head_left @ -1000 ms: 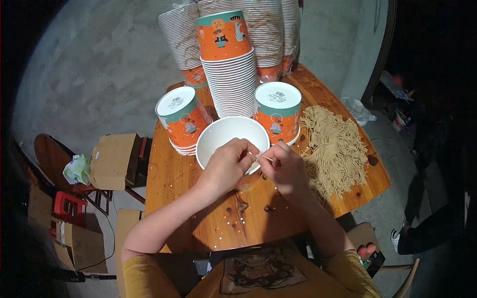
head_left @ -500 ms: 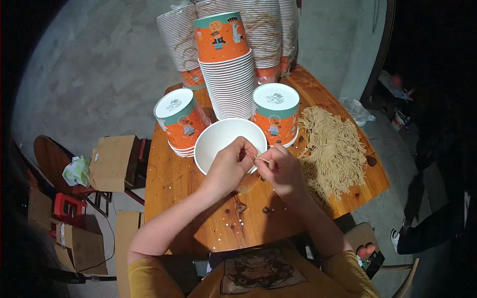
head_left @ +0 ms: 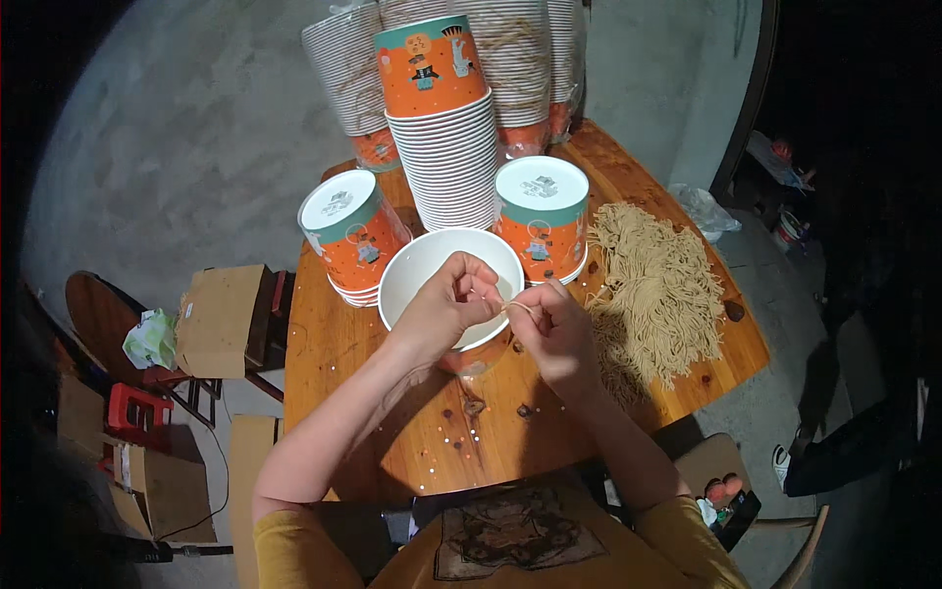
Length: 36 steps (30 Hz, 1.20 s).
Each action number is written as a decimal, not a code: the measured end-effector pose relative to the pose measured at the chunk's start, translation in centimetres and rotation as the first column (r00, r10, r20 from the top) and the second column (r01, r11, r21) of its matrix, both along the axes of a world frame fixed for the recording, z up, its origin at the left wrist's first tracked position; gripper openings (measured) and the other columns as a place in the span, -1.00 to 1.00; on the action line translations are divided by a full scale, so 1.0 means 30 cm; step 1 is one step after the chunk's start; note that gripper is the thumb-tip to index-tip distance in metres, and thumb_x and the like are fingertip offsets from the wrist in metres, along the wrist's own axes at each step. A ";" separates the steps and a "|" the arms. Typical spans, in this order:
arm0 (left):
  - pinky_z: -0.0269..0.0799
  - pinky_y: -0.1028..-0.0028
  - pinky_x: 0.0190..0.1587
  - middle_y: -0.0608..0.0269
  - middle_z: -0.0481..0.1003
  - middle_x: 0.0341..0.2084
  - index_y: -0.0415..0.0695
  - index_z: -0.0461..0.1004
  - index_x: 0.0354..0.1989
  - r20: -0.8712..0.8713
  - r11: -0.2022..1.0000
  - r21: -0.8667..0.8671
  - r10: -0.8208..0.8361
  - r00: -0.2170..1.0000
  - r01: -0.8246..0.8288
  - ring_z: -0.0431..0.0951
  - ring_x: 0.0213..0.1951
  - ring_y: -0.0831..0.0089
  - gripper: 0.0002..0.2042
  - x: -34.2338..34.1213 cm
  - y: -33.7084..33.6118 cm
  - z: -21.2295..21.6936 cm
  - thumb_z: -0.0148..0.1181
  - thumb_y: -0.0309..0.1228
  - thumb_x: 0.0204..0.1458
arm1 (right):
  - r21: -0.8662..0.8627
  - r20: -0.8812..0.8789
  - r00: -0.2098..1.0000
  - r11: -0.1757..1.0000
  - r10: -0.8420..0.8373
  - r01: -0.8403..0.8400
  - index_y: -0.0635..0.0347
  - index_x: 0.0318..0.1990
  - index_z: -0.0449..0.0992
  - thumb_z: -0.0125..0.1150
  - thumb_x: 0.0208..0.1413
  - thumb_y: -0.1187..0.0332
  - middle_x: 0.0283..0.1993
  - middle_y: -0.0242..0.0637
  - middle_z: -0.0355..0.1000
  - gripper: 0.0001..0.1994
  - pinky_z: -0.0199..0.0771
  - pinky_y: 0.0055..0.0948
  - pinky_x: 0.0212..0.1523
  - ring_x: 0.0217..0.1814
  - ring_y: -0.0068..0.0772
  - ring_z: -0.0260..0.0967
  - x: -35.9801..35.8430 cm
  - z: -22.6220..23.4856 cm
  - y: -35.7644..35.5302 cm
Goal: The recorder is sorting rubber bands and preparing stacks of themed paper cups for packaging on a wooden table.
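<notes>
Both of my hands meet just over the near rim of a white-lined paper bucket [head_left: 417, 257] that stands upright on the table. Between fingertips and thumb, my right hand [head_left: 557, 339] pinches a short length of pale string [head_left: 520, 306]. My left hand [head_left: 437, 314] is also closed in a pinch, its fingertips at the string's other end. Whether a small bead is between the left fingertips is too small to tell. Right of my hands lies a large heap of beige cut strings [head_left: 667, 294].
Upturned orange paper buckets [head_left: 540, 240] flank a tall stack of buckets [head_left: 451, 162], with bagged stacks [head_left: 525, 69] behind. Tiny white and coloured beads lie scattered on the wooden table [head_left: 392, 447]. Cardboard boxes [head_left: 221, 319] and a red stool [head_left: 137, 412] are at the left.
My hands have shifted slightly, the left fingers lifting and spreading a little, still at the string. The whole view has moved slightly.
</notes>
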<state>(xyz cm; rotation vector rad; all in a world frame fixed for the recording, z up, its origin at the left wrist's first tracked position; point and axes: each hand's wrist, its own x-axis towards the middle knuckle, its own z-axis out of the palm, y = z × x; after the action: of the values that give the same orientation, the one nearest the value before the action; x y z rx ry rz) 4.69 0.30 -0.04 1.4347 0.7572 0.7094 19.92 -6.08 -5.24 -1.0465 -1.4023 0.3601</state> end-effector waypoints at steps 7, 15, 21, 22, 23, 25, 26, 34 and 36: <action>0.33 0.62 -0.11 0.36 0.43 -0.34 -0.15 0.28 -0.12 -0.033 0.998 -0.057 -0.007 0.999 0.006 0.44 -0.24 0.60 -0.70 -0.006 0.010 0.000 0.17 -0.64 -0.02 | 0.118 0.236 0.963 0.988 -0.129 0.104 0.15 -0.23 0.40 0.23 -0.05 0.53 -0.41 -0.32 0.23 -0.79 0.30 -0.40 -0.50 -0.50 -0.39 0.27 0.016 0.013 -0.003; 0.34 0.64 -0.18 0.30 0.39 -0.36 -0.21 0.25 -0.09 -0.118 0.998 0.022 0.056 0.991 -0.053 0.42 -0.29 0.60 -0.69 0.014 -0.021 0.021 0.15 -0.63 0.00 | 0.352 0.566 0.768 0.930 -0.300 0.104 0.16 -0.30 0.41 0.31 -0.15 0.58 -0.43 -0.31 0.23 -0.75 0.34 -0.32 -0.51 -0.47 -0.30 0.34 0.047 0.033 -0.011; 0.31 0.61 -0.29 0.35 0.33 -0.42 -0.16 0.25 -0.08 -0.186 0.968 0.241 -0.021 0.982 0.066 0.32 -0.37 0.62 -0.71 0.017 -0.029 -0.014 0.09 -0.64 0.02 | 0.231 0.425 0.886 0.969 -0.184 0.090 0.14 -0.38 0.41 0.28 -0.13 0.52 -0.45 -0.39 0.28 -0.84 0.31 -0.42 -0.52 -0.49 -0.39 0.32 0.050 0.036 0.024; 0.30 0.61 -0.30 0.35 0.32 -0.42 -0.16 0.24 -0.08 -0.210 0.956 0.283 -0.018 0.978 0.078 0.31 -0.38 0.62 -0.71 0.015 -0.032 -0.020 0.08 -0.64 0.03 | -0.048 0.298 0.954 0.998 -0.032 0.049 0.15 -0.40 0.40 0.23 -0.08 0.49 -0.48 -0.45 0.26 -0.89 0.28 -0.48 -0.52 -0.49 -0.47 0.28 0.051 0.043 0.025; 0.30 0.61 -0.30 0.35 0.32 -0.42 -0.16 0.24 -0.08 -0.211 0.957 0.281 -0.016 0.977 0.076 0.31 -0.38 0.62 -0.71 0.012 -0.036 -0.018 0.08 -0.64 0.03 | -0.314 0.127 0.989 0.949 0.082 -0.038 0.16 -0.42 0.39 0.18 -0.04 0.46 -0.51 -0.52 0.24 -0.92 0.24 -0.53 -0.52 -0.50 -0.54 0.24 0.054 0.047 0.027; 0.29 0.62 -0.19 0.38 0.31 -0.37 -0.16 0.23 -0.05 -0.276 0.930 0.348 -0.016 0.961 0.116 0.31 -0.30 0.64 -0.72 0.013 -0.042 -0.009 0.09 -0.61 0.08 | -0.396 -0.051 0.981 0.898 0.185 -0.190 0.16 -0.45 0.39 0.15 -0.01 0.41 -0.54 -0.57 0.19 -0.92 0.17 -0.58 -0.54 -0.53 -0.62 0.17 0.068 0.042 0.044; 0.29 0.62 -0.19 0.38 0.31 -0.37 -0.16 0.23 -0.05 -0.275 0.930 0.346 -0.020 0.961 0.119 0.31 -0.30 0.64 -0.72 0.016 -0.041 -0.009 0.09 -0.61 0.08 | -0.444 -0.233 0.936 0.828 0.264 -0.344 0.15 -0.47 0.38 0.11 0.02 0.37 -0.57 -0.62 0.15 -0.89 0.10 -0.62 -0.56 -0.56 -0.70 0.09 0.078 0.044 0.048; 0.28 0.61 -0.32 0.36 0.31 -0.45 -0.17 0.24 -0.09 -0.197 0.932 0.353 -0.019 0.980 0.089 0.29 -0.41 0.62 -0.73 0.021 -0.035 -0.024 0.09 -0.61 0.04 | -0.534 -0.563 0.789 0.620 0.246 -0.574 0.08 -0.43 0.41 0.08 0.06 0.26 -0.59 -0.63 0.10 -0.87 -0.08 -0.66 -0.60 -0.61 -0.78 -0.05 0.114 0.074 0.026; 0.28 0.60 -0.32 0.36 0.31 -0.45 -0.17 0.24 -0.09 -0.209 0.946 0.312 -0.018 0.978 0.084 0.29 -0.41 0.62 -0.74 0.019 -0.040 -0.013 0.09 -0.61 0.05 | -0.533 -0.550 0.805 0.648 0.224 -0.544 0.09 -0.40 0.42 0.08 0.09 0.26 -0.56 -0.63 0.14 -0.86 -0.04 -0.69 -0.58 -0.59 -0.79 -0.01 0.106 0.051 0.025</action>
<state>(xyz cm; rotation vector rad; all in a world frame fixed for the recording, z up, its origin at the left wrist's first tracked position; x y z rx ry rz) 5.25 -0.90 -0.42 1.8382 0.7833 0.6729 23.09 -5.32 -3.70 -1.1109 -1.0713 1.4478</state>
